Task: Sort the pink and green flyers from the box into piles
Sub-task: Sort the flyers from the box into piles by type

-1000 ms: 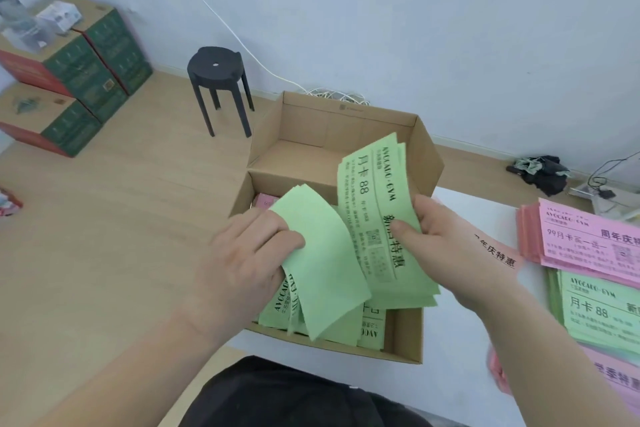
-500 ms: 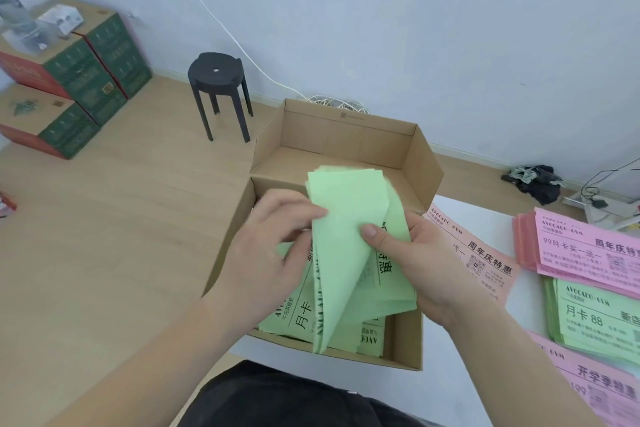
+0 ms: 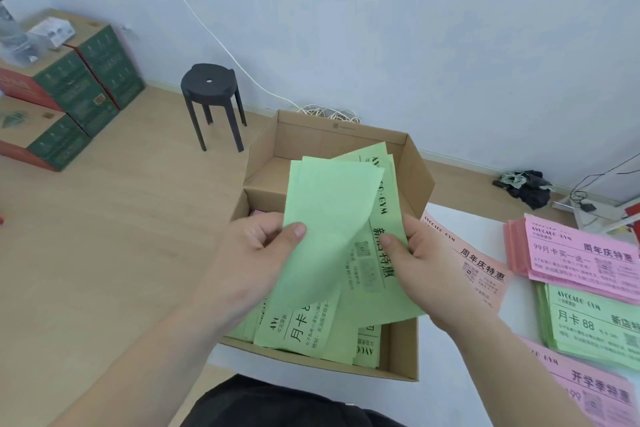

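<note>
Head view is looking down into an open cardboard box (image 3: 332,135) that is sitting on a white worktop (image 3: 478,229). Over the box both hands are holding green paper. The left hand (image 3: 252,253) is pinching a blank-side-up green sheet (image 3: 329,218), its grip closed on the sheet's left edge w/ thumb on top & fingers underneath. The right hand (image 3: 426,263) is gripping a fan of printed green flyers (image 3: 384,204), w/ thumb pressing on the print & the other fingers curling behind, so the grip is closed round the fan's right side. The sheet is overlapping the fan from the left & touching it. Beneath them, in the box's near end, loose green flyers (image 3: 311,333) are lying face up. A bit of pink paper (image 3: 259,213) is peeking out by the box's left wall.

Just right of the box a single pink flyer (image 3: 481,270) is lying flat, partly under the right hand. Further right of the box a pink pile (image 3: 581,253) is overlapping a green pile (image 3: 595,322), w/ a second pink pile (image 3: 595,388) lying nearest the camera. Left of the box & beyond it a black stool (image 3: 211,87) is standing on the wood floor. Stacked cartons (image 3: 69,90) are sitting further left. Behind the box a white cord (image 3: 214,35) is running down the wall
</note>
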A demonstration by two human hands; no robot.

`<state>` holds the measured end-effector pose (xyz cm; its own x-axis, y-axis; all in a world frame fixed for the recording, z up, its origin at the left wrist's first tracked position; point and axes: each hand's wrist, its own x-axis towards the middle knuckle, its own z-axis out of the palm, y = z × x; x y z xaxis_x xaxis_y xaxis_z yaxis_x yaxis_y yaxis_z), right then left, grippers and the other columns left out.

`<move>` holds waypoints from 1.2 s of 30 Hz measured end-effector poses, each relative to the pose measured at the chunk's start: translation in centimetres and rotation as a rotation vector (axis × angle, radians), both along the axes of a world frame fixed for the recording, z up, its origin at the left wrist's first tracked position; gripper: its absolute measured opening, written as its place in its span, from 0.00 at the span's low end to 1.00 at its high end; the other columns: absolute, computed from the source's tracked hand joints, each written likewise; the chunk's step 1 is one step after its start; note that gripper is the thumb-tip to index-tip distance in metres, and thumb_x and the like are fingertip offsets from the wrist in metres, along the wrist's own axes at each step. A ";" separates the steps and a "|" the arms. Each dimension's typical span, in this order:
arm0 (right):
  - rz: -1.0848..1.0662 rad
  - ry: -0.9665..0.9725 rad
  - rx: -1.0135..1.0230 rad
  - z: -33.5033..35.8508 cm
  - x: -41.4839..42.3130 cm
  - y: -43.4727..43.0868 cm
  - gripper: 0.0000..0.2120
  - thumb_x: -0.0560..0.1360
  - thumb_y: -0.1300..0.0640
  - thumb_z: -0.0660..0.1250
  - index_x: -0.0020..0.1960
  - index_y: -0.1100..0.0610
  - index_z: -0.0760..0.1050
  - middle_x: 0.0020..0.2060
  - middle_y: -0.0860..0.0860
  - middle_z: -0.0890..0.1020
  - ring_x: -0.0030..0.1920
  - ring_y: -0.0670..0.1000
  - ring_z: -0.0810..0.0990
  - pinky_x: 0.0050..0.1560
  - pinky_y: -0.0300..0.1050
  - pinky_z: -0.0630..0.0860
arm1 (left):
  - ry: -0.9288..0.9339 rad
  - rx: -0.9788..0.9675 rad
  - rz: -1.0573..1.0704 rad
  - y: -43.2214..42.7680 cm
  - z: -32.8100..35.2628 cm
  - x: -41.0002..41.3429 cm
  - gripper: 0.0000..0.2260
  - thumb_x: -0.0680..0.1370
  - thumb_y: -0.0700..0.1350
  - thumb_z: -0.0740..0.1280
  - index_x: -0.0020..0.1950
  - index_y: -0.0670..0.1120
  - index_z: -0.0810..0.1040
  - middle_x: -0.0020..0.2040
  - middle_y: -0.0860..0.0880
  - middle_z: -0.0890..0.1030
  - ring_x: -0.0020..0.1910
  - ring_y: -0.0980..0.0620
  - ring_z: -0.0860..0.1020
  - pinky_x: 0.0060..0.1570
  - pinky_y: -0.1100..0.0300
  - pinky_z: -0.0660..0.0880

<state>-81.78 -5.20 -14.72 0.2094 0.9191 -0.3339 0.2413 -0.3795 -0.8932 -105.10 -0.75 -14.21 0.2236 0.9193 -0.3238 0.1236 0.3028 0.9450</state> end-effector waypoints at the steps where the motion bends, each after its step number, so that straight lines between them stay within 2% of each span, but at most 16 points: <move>1: -0.021 -0.060 -0.011 0.2 0.5 0.1 0.10 0.85 0.58 0.62 0.56 0.46 0.80 0.47 0.45 0.88 0.48 0.49 0.88 0.50 0.56 0.85 | 0.027 0.012 0.014 0.4 0.1 -0.7 0.22 0.72 0.64 0.72 0.49 0.45 0.85 0.53 0.29 0.81 0.42 0.42 0.79 0.45 0.41 0.77; 3: -0.080 -0.088 -0.026 0.5 1.3 0.3 0.11 0.85 0.58 0.62 0.56 0.47 0.81 0.46 0.43 0.88 0.48 0.48 0.88 0.51 0.55 0.85 | 0.118 0.044 0.050 1.1 0.3 -1.7 0.24 0.68 0.65 0.74 0.47 0.45 0.84 0.48 0.32 0.83 0.39 0.32 0.82 0.41 0.31 0.79; 5: -0.123 -0.013 -0.041 0.8 1.2 0.4 0.11 0.85 0.58 0.61 0.56 0.49 0.81 0.47 0.44 0.88 0.48 0.50 0.88 0.53 0.58 0.84 | 0.234 0.099 0.114 1.1 0.6 -1.6 0.21 0.66 0.64 0.76 0.43 0.48 0.82 0.41 0.39 0.85 0.35 0.35 0.81 0.35 0.41 0.80; 7: -0.114 0.049 -0.042 0.7 0.1 0.2 0.09 0.84 0.56 0.62 0.56 0.50 0.81 0.49 0.49 0.89 0.49 0.55 0.88 0.53 0.63 0.84 | 0.319 0.168 0.128 0.3 0.8 -0.6 0.14 0.70 0.59 0.78 0.40 0.50 0.81 0.34 0.48 0.84 0.29 0.47 0.77 0.29 0.54 0.73; 10: -0.061 0.158 -0.041 0.5 -2.4 -0.2 0.09 0.85 0.58 0.63 0.59 0.51 0.80 0.51 0.50 0.88 0.51 0.55 0.88 0.56 0.64 0.83 | 0.239 0.157 -0.044 -1.3 0.9 1.5 0.04 0.75 0.52 0.77 0.49 0.55 0.86 0.44 0.60 0.87 0.38 0.57 0.84 0.38 0.57 0.82; 14: -0.013 0.279 -0.026 0.7 -3.1 -0.8 0.09 0.86 0.56 0.61 0.61 0.53 0.80 0.53 0.50 0.88 0.54 0.53 0.87 0.59 0.61 0.82 | 0.070 0.144 -0.104 -1.7 0.4 2.8 0.08 0.82 0.45 0.70 0.59 0.55 0.86 0.53 0.63 0.86 0.47 0.67 0.83 0.43 0.74 0.75; 16: -0.002 0.303 -0.007 1.0 -2.8 -1.0 0.12 0.87 0.51 0.60 0.62 0.50 0.81 0.55 0.51 0.87 0.57 0.54 0.86 0.61 0.61 0.80 | 0.079 0.178 -0.054 -1.6 -0.2 2.9 0.08 0.83 0.47 0.69 0.59 0.55 0.86 0.51 0.63 0.86 0.50 0.66 0.83 0.46 0.73 0.75; 19: 0.066 0.271 0.024 0.9 -2.8 -1.2 0.16 0.81 0.42 0.67 0.65 0.47 0.80 0.56 0.50 0.87 0.56 0.55 0.86 0.58 0.57 0.81 | 0.110 0.211 -0.020 -1.5 -0.4 3.3 0.08 0.84 0.49 0.66 0.57 0.54 0.86 0.46 0.60 0.87 0.43 0.64 0.81 0.42 0.70 0.74; 21: 0.083 0.226 0.038 0.8 -2.8 -1.0 0.21 0.77 0.44 0.74 0.68 0.47 0.78 0.55 0.47 0.87 0.51 0.48 0.86 0.52 0.47 0.81 | 0.105 0.212 -0.032 -1.5 -0.4 3.6 0.09 0.85 0.48 0.66 0.57 0.55 0.85 0.47 0.59 0.87 0.45 0.60 0.83 0.43 0.68 0.76; 23: 0.072 0.219 0.053 0.9 -2.9 -0.9 0.18 0.76 0.50 0.76 0.65 0.47 0.80 0.53 0.45 0.88 0.49 0.46 0.87 0.50 0.43 0.81 | 0.104 0.199 -0.060 -1.7 -0.3 3.9 0.09 0.84 0.47 0.66 0.57 0.56 0.85 0.47 0.58 0.87 0.45 0.57 0.83 0.43 0.68 0.77; 27: 0.000 0.171 0.028 0.8 -3.0 -1.0 0.08 0.82 0.54 0.68 0.57 0.46 0.85 0.49 0.55 0.88 0.53 0.67 0.85 0.53 0.71 0.81 | 0.151 0.205 -0.094 -1.8 -1.2 3.8 0.08 0.84 0.50 0.64 0.56 0.53 0.83 0.33 0.56 0.77 0.31 0.55 0.71 0.34 0.62 0.72; 29: -0.015 0.100 -0.013 0.4 -2.7 -0.9 0.13 0.84 0.58 0.62 0.53 0.47 0.85 0.48 0.57 0.88 0.53 0.68 0.84 0.52 0.71 0.81 | 0.192 0.182 -0.132 -1.6 -1.1 3.5 0.09 0.85 0.51 0.63 0.56 0.50 0.81 0.30 0.52 0.71 0.29 0.56 0.66 0.31 0.58 0.69; 31: -0.038 0.067 -0.040 0.4 -2.2 -0.8 0.15 0.85 0.59 0.60 0.52 0.48 0.84 0.46 0.53 0.88 0.48 0.61 0.87 0.51 0.65 0.84 | 0.225 0.160 -0.152 -0.7 -0.9 2.7 0.09 0.85 0.55 0.61 0.59 0.55 0.80 0.42 0.42 0.83 0.36 0.52 0.76 0.42 0.47 0.80; 33: -0.062 0.036 -0.062 0.5 -1.5 -0.7 0.13 0.86 0.59 0.60 0.53 0.49 0.83 0.45 0.47 0.89 0.46 0.52 0.89 0.50 0.61 0.85 | 0.242 0.131 -0.152 0.6 -0.4 1.3 0.12 0.83 0.61 0.61 0.59 0.58 0.79 0.56 0.38 0.84 0.49 0.40 0.84 0.54 0.34 0.81; 34: -0.068 0.010 -0.072 0.5 -1.2 -0.6 0.13 0.85 0.59 0.60 0.54 0.49 0.82 0.45 0.46 0.89 0.45 0.49 0.89 0.50 0.60 0.86 | 0.240 0.107 -0.159 1.3 -0.3 0.5 0.14 0.81 0.64 0.61 0.59 0.59 0.79 0.57 0.39 0.84 0.53 0.36 0.84 0.53 0.31 0.80; 36: -0.054 -0.064 -0.080 0.5 -0.3 -0.4 0.13 0.85 0.59 0.60 0.53 0.48 0.81 0.44 0.44 0.88 0.44 0.48 0.88 0.49 0.60 0.85 | 0.244 0.089 -0.184 2.4 0.5 -0.5 0.13 0.82 0.61 0.61 0.60 0.58 0.79 0.56 0.48 0.86 0.56 0.41 0.85 0.55 0.35 0.82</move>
